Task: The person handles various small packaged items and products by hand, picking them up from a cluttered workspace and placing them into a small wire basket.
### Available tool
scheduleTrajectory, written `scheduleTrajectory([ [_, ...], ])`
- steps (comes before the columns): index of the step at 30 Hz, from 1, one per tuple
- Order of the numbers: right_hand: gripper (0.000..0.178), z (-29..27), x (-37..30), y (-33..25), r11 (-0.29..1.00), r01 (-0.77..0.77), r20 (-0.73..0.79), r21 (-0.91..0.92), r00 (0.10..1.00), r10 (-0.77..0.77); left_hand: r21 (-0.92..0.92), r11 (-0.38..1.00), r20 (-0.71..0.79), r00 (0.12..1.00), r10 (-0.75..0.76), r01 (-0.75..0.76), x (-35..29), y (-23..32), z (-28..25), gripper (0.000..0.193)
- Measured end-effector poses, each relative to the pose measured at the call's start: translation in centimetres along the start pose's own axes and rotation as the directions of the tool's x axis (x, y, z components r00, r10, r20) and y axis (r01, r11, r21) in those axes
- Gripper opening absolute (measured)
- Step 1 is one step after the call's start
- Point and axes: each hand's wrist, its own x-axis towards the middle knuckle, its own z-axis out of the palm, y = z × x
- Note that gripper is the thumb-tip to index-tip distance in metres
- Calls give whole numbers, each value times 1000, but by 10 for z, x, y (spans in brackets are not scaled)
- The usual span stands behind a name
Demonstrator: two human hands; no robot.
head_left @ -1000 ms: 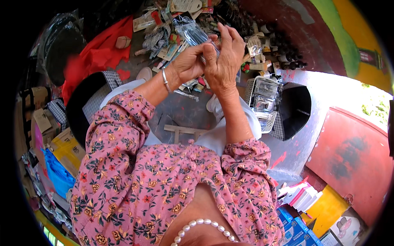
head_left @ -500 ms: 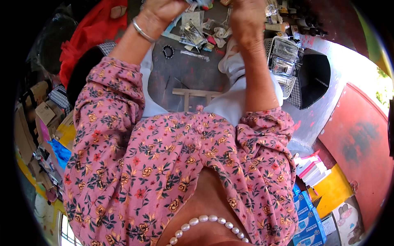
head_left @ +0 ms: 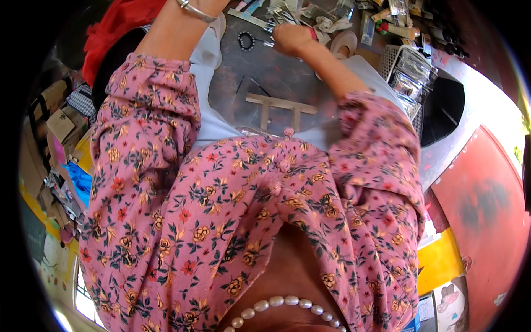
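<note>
My right hand point(head_left: 290, 40) reaches down to the dark ground between my legs. Its fingers are curled over a slim clear packet point(head_left: 269, 43), of which only the left end shows; how firmly they grip it is hidden. Just left of that hand lies a dark beaded bracelet point(head_left: 246, 40). Past the upper edge of the head view my left hand is cut off, leaving only the forearm and a silver bangle point(head_left: 196, 11) at the wrist. Behind the right hand are small packets point(head_left: 284, 16) and a crumpled white cloth point(head_left: 333, 24).
A wooden frame piece point(head_left: 281, 104) lies between my legs. To the right stands a white basket point(head_left: 389, 62) holding clear packets, with tubes point(head_left: 401, 31) and dark bottles beyond. Red fabric point(head_left: 113, 36) is at far left, above cardboard boxes point(head_left: 61, 124).
My right hand has come down and left onto the slim packet. My left hand, with a bluish thing near it before, has gone out past the upper edge. The whole view has shifted.
</note>
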Motion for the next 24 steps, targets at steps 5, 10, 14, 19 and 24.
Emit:
scheduleTrajectory([
  [5, 30, 124, 39, -5, 958, -144, 164, 248, 981, 105, 160, 976, -167, 970, 174, -148, -22, 0, 23, 13],
  [10, 26, 201, 26, -41, 942, -206, 190, 263, 969, 159, 127, 983, -312, 936, 164, -130, -68, 15, 14, 16],
  [14, 20, 234, 28, -43, 985, -46, 138, 168, 990, 23, 209, 976, -203, 974, 101, -58, -91, 21, -8, 31],
  [19, 18, 256, 35, -60, 977, 61, 102, 206, 991, -83, -81, 994, -335, 941, 45, -76, -92, 7, 24, 34],
  [24, 16, 257, 34, -59, 984, 160, 90, 72, 982, -166, -107, 986, -339, 937, 86, -129, -87, 4, 25, 36],
])
